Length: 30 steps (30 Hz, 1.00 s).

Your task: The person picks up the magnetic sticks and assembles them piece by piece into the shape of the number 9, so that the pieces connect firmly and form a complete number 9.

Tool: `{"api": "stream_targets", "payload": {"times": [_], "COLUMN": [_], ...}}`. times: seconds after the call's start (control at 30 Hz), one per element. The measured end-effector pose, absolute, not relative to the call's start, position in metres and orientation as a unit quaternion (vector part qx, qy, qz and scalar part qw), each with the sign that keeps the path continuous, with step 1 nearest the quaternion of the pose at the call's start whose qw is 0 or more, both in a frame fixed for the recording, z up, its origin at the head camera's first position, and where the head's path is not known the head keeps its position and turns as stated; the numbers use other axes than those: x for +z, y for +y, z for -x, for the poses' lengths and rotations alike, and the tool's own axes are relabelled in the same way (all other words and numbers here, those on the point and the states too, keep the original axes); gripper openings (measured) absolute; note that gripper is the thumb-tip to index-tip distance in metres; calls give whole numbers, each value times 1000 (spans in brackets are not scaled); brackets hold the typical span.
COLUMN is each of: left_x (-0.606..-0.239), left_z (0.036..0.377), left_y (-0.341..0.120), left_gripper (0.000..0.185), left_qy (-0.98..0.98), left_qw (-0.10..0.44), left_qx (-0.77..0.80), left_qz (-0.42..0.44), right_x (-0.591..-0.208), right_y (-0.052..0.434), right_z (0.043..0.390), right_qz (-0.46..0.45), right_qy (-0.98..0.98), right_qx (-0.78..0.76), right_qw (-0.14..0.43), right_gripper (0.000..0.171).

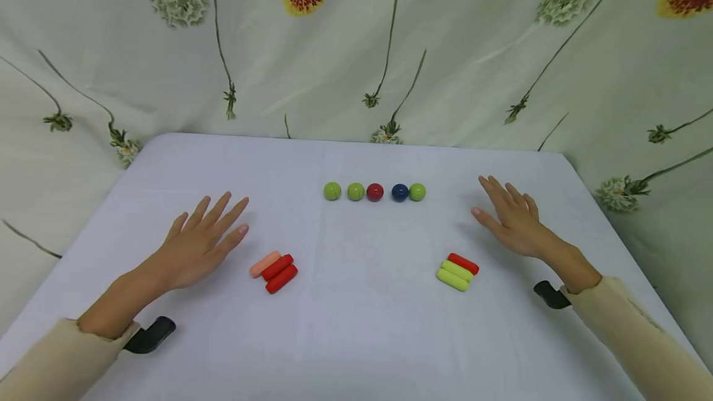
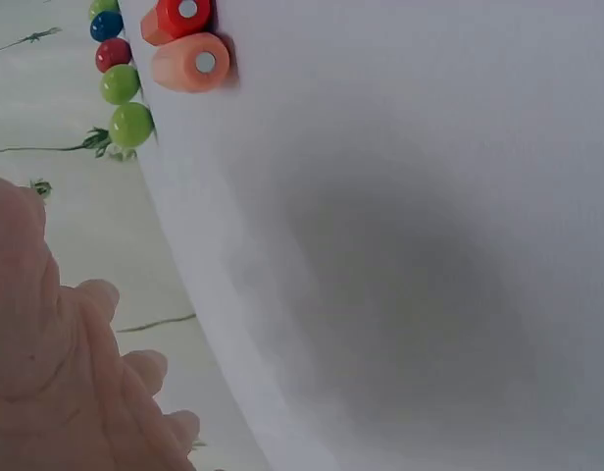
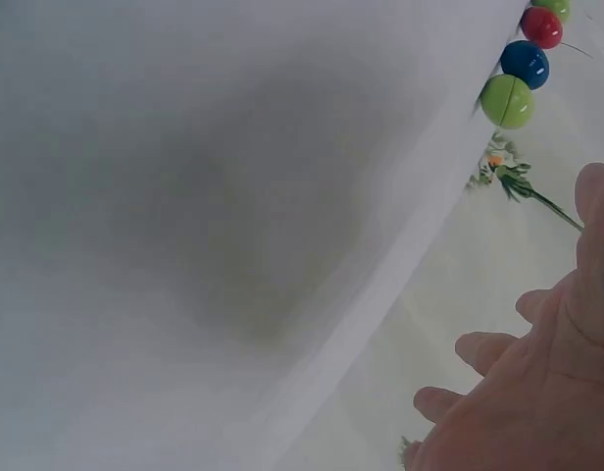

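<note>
My left hand (image 1: 195,249), fingers spread, hovers above the table left of three short rods: a peach rod (image 1: 265,263) and two red rods (image 1: 281,278) lying side by side. In the left wrist view the peach rod (image 2: 191,63) shows a pale round disc on its end. On the other side, my right hand (image 1: 515,221) hangs over the table with straight fingers, beyond and right of a red rod (image 1: 463,263) and two yellow-green rods (image 1: 455,275) that lie together. Neither hand touches anything.
Several glossy balls form a row toward the table's far side: green balls (image 1: 332,190), a red ball (image 1: 375,192) and a dark blue ball (image 1: 399,192). The white table (image 1: 367,339) meets a flower-print cloth (image 1: 334,60) behind it. Each wrist wears a black strap (image 1: 149,335).
</note>
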<state>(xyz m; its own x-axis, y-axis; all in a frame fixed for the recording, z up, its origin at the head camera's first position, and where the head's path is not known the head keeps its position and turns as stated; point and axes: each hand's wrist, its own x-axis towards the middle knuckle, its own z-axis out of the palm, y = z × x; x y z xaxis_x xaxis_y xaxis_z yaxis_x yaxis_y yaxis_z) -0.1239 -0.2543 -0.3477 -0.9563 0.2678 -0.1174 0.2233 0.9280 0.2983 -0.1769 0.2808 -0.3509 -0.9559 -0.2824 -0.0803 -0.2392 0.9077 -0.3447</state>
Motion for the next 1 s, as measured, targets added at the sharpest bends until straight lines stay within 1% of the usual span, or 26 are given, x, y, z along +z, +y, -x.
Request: {"api": "stream_targets", "payload": {"times": [0.2,0.3,0.43,0.67,1.0], "left_x": [-349,-352,-357,-361,-365], "left_z": [115,113,110,107,108], "left_y": [-246,-245,-245,-244,-238], "left_gripper": [62,63,65,62,41], "left_qy": [953,934,916,912,892], "left_qw": [108,134,152,133,134], "left_qx": [235,290,339,360,410], "left_qz": [-156,-159,-153,-148,-131], "right_x": [-355,-359,-362,-358,-357], "right_y": [268,262,254,242,225], "right_z": [185,189,194,204,221], "right_qz": [144,149,171,211,208], "right_qy": [970,968,963,953,943], "right_qx": [-187,-193,-198,-206,-241], "right_qw": [59,64,69,74,101], "right_gripper": [74,75,72,67,65]}}
